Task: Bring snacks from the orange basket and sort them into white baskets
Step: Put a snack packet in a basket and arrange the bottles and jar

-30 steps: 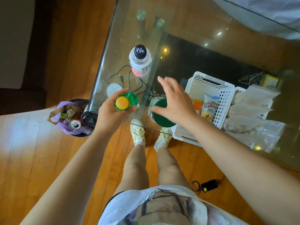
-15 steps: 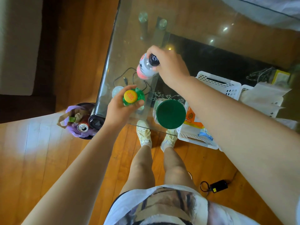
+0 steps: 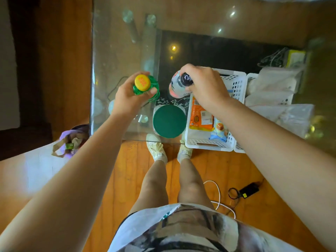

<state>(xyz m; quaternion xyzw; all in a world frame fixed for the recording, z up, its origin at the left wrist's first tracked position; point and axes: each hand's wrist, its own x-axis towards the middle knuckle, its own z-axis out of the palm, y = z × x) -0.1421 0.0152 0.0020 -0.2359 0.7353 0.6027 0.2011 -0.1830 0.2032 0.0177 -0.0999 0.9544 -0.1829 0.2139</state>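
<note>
Bottles (image 3: 176,88) gripped, one per hand; cap writing illegible.

The green bottle (image 3: 151,90) in the left hand (image 3: 127,99) has a yellow cap with orange print, and the bottle (image 3: 175,88) in the right hand (image 3: 205,88) is clear and white, pink toward its base, with a black cap marked in white. A jar (image 3: 170,121) with a plain dark green lid stands on the clear glass bench (image 3: 116,42) beside a white perforated basket (image 3: 238,84) holding an orange packet (image 3: 200,117) and a pale blue one (image 3: 221,130). The floor (image 3: 131,170) is warm orange-brown wood.
</note>
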